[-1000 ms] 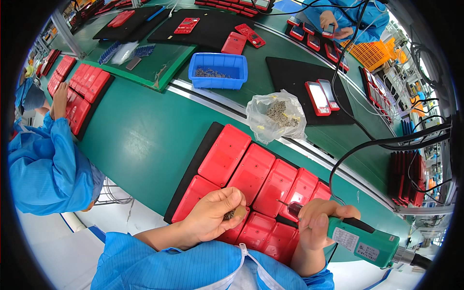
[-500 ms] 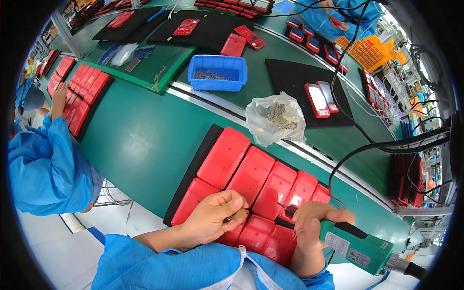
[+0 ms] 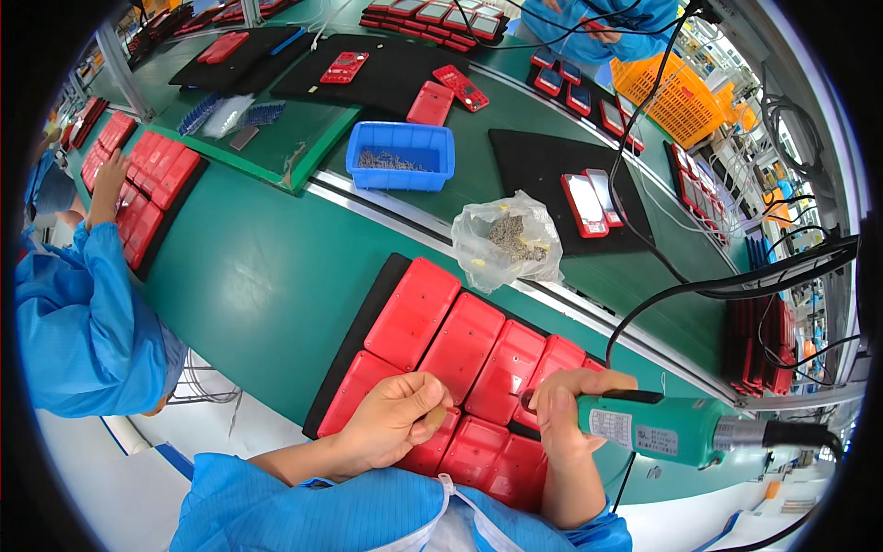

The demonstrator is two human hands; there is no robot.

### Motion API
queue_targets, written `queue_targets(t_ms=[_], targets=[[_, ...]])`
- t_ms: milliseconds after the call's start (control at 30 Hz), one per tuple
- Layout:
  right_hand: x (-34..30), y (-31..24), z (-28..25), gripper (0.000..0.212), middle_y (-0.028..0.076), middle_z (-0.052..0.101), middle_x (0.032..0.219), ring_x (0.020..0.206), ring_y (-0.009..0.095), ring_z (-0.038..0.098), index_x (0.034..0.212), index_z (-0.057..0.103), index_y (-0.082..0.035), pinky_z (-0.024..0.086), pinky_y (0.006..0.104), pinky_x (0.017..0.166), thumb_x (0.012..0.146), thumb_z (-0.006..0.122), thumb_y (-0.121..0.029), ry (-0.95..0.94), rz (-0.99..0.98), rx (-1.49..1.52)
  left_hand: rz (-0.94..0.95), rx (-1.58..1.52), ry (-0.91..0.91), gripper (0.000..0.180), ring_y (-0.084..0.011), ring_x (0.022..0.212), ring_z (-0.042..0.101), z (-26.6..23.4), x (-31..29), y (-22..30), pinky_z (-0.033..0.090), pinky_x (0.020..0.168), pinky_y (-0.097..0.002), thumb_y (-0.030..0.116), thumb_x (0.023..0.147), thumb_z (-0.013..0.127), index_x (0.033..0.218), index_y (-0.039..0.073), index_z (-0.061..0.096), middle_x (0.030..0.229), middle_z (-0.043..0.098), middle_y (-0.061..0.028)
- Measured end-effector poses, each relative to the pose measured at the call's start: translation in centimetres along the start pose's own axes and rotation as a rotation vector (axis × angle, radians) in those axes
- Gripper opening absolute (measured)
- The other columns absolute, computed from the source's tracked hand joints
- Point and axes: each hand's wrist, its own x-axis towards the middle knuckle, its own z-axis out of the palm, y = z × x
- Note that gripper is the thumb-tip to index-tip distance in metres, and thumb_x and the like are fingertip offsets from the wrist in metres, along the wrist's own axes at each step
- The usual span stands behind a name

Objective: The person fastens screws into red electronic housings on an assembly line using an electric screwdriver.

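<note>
My right hand [image 3: 563, 414] is wrapped round a green electric screwdriver [image 3: 676, 429], which lies nearly level with its cable end to the right. Its bit points left, just over the red device casings [image 3: 485, 373]; whether the tip touches one I cannot tell. These casings lie in rows on a black mat [image 3: 348, 342], with small holes near their corners. Over the nearer left casings, my left hand [image 3: 391, 421] is closed, thumb against its curled fingers. Anything inside that pinch is hidden.
Beyond the casings stand an open plastic bag of small screws [image 3: 510, 241] and a blue bin [image 3: 400, 156] with small metal parts. Black cables [image 3: 644, 317] hang at the right. On the left, a co-worker in a blue sleeve [image 3: 87, 304] reaches toward more red casings [image 3: 166, 170].
The screwdriver's rear end has swung up, so its body lies more level. My left hand has turned slightly, its fingers more hidden. The whole view has shifted a little.
</note>
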Motion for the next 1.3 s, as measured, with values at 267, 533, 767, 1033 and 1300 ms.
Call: queue_targets(t_ms=[267,533,767,1033,1300], targets=[[-1.0,1.0,-0.8,0.036,0.008,0.046,0.058,0.040,0.012,0.041,0.103,0.033,-0.007,0.041,0.0266,0.040,0.074,0.049,0.008,-0.057,-0.252,0.014,-0.024,-0.052,-0.051,0.030,-0.0064,0.045,0.030,0.8,-0.2,-1.0,0.024,0.041,-0.0201,0.030,0.090,0.042,0.076,0.005,0.050,0.053,0.038,0.0008],[-1.1,-3.0,-1.6,0.044,0.003,0.037,0.055,0.038,0.010,0.036,0.118,0.026,-0.003,0.032,0.0229,0.035,0.079,0.045,-0.002,0.375,-0.343,0.248,-0.028,0.176,-0.121,0.028,-0.0080,0.047,0.034,0.8,0.6,-1.1,0.027,0.041,-0.0201,0.026,0.091,0.037,0.077,0.005,0.048,0.055,0.037,0.0010],[-2.6,-4.6,-2.9,0.045,0.007,0.043,0.056,0.039,0.015,0.040,0.115,0.026,-0.008,0.039,0.0291,0.038,0.076,0.049,-0.004,0.469,-0.351,0.328,-0.181,-0.317,0.152,0.021,-0.0136,0.065,0.048,2.3,1.1,-0.7,0.040,0.050,-0.0203,0.010,0.088,0.038,0.104,-0.001,0.046,0.079,0.051,-0.0068],[-3.6,-4.7,-2.4,0.043,0.003,0.042,0.057,0.039,0.012,0.040,0.116,0.028,-0.010,0.037,0.0271,0.037,0.078,0.047,-0.007,0.390,-0.319,0.374,-0.184,-0.934,0.023,0.027,-0.0232,0.093,0.054,2.6,1.9,-1.1,0.049,0.075,-0.0327,0.011,0.089,0.037,0.113,0.000,0.042,0.102,0.053,-0.0122],[-3.9,-4.9,-0.2,0.037,0.006,0.048,0.057,0.043,0.017,0.049,0.105,0.027,-0.016,0.047,0.0347,0.044,0.079,0.052,-0.006,0.052,-0.334,0.383,-0.190,-0.837,-0.061,0.034,-0.0260,0.110,0.044,3.8,1.4,-1.4,0.046,0.083,-0.0389,0.019,0.089,0.034,0.120,0.006,0.042,0.121,0.046,-0.0064]])
